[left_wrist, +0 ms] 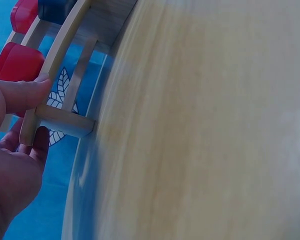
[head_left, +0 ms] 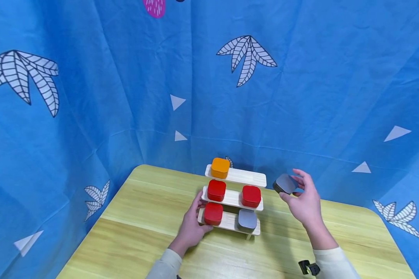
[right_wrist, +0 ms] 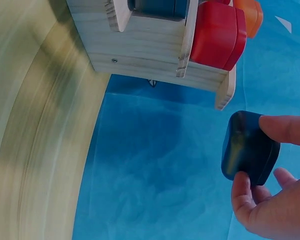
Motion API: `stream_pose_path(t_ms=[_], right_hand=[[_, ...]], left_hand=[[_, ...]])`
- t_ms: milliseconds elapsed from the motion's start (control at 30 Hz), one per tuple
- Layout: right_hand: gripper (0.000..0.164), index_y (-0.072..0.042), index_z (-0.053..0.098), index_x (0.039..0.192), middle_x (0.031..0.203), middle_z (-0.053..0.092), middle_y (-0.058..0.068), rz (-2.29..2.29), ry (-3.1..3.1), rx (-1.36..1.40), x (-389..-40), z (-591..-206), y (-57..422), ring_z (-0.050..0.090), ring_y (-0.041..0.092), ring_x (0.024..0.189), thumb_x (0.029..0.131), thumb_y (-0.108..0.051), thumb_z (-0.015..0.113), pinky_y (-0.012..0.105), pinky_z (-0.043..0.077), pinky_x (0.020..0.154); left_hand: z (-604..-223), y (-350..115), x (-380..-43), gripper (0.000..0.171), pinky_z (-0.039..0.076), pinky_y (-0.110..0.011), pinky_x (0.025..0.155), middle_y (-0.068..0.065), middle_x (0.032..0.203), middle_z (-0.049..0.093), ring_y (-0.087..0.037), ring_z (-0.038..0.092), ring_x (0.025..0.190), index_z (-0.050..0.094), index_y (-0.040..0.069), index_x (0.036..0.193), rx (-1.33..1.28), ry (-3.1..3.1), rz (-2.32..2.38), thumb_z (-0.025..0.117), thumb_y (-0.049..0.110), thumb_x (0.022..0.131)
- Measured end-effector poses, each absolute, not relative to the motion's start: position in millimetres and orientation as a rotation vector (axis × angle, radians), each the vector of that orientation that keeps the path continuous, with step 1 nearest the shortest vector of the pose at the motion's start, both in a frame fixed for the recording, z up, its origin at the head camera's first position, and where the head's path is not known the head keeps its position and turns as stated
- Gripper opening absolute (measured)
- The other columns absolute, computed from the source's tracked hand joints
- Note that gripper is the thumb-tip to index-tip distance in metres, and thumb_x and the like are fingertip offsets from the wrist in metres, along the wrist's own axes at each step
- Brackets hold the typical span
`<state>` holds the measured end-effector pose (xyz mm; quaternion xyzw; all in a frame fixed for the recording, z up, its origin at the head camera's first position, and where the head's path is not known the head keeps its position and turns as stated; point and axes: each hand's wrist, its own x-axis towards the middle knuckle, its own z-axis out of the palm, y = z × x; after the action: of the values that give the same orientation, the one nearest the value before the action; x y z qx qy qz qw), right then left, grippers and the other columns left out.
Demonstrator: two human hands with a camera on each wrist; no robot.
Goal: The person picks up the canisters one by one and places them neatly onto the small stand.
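Note:
A wooden three-tier rack [head_left: 246,177] stands on the table with small rounded-square boxes on its steps. My left hand [head_left: 191,228] grips the left end of the lowest step, thumb on top and fingers below, as the left wrist view shows. Beside that thumb sits a red box [left_wrist: 20,64]; a grey box [head_left: 247,219] is at the same step's right end. Two red boxes, left [head_left: 216,190] and right [head_left: 251,196], sit on the middle step. An orange box [head_left: 220,167] is at the top step's left. Right of the rack, my right hand [head_left: 306,201] pinches a dark grey box [right_wrist: 250,147] in the air.
The wooden table [head_left: 125,232] extends to both sides of the rack and in front of it. A blue patterned curtain [head_left: 209,97] hangs close behind the table and along its sides. A small black object [head_left: 309,267] shows by the right sleeve.

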<state>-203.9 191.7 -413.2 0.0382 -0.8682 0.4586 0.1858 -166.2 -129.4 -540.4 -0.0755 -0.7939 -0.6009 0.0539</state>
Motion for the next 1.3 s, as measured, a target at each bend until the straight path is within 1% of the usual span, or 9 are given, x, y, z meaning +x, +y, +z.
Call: stream_pose_path(t_ms=[67, 200, 400, 500, 700, 767, 1033, 1167, 1300], right_hand=[[0.081, -0.006, 0.042, 0.146, 0.136, 0.055, 0.021, 1.294, -2.440, 0.121, -205.0, -412.1, 190.4, 0.052, 0.038, 0.117, 0.076, 0.009, 0.079, 0.046, 0.047, 0.083], [0.080, -0.006, 0.043, 0.146, 0.135, 0.056, 0.020, 1.282, -2.437, 0.144, -207.4, -410.8, 187.4, 0.052, 0.038, 0.117, 0.076, 0.009, 0.079, 0.039, 0.048, 0.082], [0.079, -0.006, 0.043, 0.145, 0.136, 0.055, 0.020, 1.295, -2.441, 0.168, -209.8, -411.0, 183.1, 0.051, 0.038, 0.118, 0.077, 0.010, 0.078, 0.034, 0.047, 0.082], [0.079, -0.006, 0.042, 0.146, 0.136, 0.055, 0.020, 1.308, -2.442, 0.182, -210.7, -409.9, 180.6, 0.051, 0.038, 0.118, 0.077, 0.010, 0.078, 0.036, 0.047, 0.083], [0.080, -0.006, 0.041, 0.146, 0.137, 0.054, 0.021, 1.340, -2.442, 0.222, -214.1, -408.4, 175.0, 0.050, 0.040, 0.119, 0.078, 0.010, 0.078, 0.049, 0.048, 0.086], [0.079, -0.006, 0.041, 0.146, 0.137, 0.054, 0.020, 1.344, -2.443, 0.227, -215.8, -408.8, 173.7, 0.051, 0.040, 0.119, 0.077, 0.010, 0.078, 0.049, 0.048, 0.086], [0.078, -0.008, 0.042, 0.146, 0.137, 0.055, 0.019, 1.341, -2.455, 0.259, -221.2, -410.3, 169.1, 0.053, 0.038, 0.120, 0.078, 0.009, 0.078, 0.038, 0.049, 0.084], [0.079, -0.009, 0.042, 0.146, 0.137, 0.055, 0.019, 1.338, -2.468, 0.281, -223.2, -410.1, 165.8, 0.054, 0.038, 0.119, 0.078, 0.008, 0.078, 0.040, 0.050, 0.085], [0.079, -0.008, 0.041, 0.146, 0.138, 0.054, 0.019, 1.350, -2.479, 0.291, -225.7, -410.3, 163.3, 0.053, 0.038, 0.120, 0.079, 0.008, 0.078, 0.046, 0.050, 0.087]], left_hand=[[-540.0, -129.2, -166.7, 0.117, 0.046, -0.039, 0.102, 0.002, 0.135, 0.048, -0.021, 0.045, 0.126, 0.017, 0.026, 0.161, -0.222, -2.419, -1.825, 0.083, -0.011, 0.072], [-538.2, -128.8, -167.1, 0.116, 0.045, -0.039, 0.103, 0.002, 0.136, 0.048, -0.020, 0.044, 0.127, 0.017, 0.025, 0.161, -0.217, -2.421, -1.829, 0.082, -0.012, 0.072], [-538.0, -128.5, -167.2, 0.117, 0.043, -0.039, 0.105, 0.002, 0.136, 0.048, -0.019, 0.044, 0.128, 0.017, 0.025, 0.161, -0.211, -2.423, -1.829, 0.082, -0.013, 0.071], [-539.0, -128.7, -167.1, 0.117, 0.043, -0.039, 0.105, 0.001, 0.137, 0.047, -0.020, 0.044, 0.128, 0.017, 0.026, 0.161, -0.213, -2.424, -1.830, 0.082, -0.013, 0.071], [-540.2, -128.9, -166.8, 0.117, 0.043, -0.040, 0.105, 0.001, 0.137, 0.047, -0.020, 0.044, 0.128, 0.017, 0.026, 0.161, -0.208, -2.428, -1.827, 0.083, -0.012, 0.071], [-540.1, -128.9, -166.8, 0.117, 0.043, -0.040, 0.105, 0.001, 0.137, 0.048, -0.020, 0.044, 0.128, 0.017, 0.026, 0.161, -0.206, -2.429, -1.826, 0.083, -0.012, 0.071], [-541.0, -129.1, -167.2, 0.118, 0.044, -0.038, 0.104, 0.001, 0.136, 0.048, -0.020, 0.045, 0.127, 0.017, 0.028, 0.161, -0.213, -2.426, -1.827, 0.083, -0.012, 0.071], [-543.7, -129.6, -168.2, 0.119, 0.045, -0.039, 0.103, 0.002, 0.135, 0.049, -0.020, 0.045, 0.127, 0.017, 0.030, 0.160, -0.229, -2.418, -1.822, 0.083, -0.012, 0.071], [-545.4, -129.8, -169.1, 0.119, 0.044, -0.041, 0.103, 0.002, 0.135, 0.049, -0.021, 0.045, 0.127, 0.017, 0.032, 0.160, -0.247, -2.410, -1.821, 0.083, -0.012, 0.071]])
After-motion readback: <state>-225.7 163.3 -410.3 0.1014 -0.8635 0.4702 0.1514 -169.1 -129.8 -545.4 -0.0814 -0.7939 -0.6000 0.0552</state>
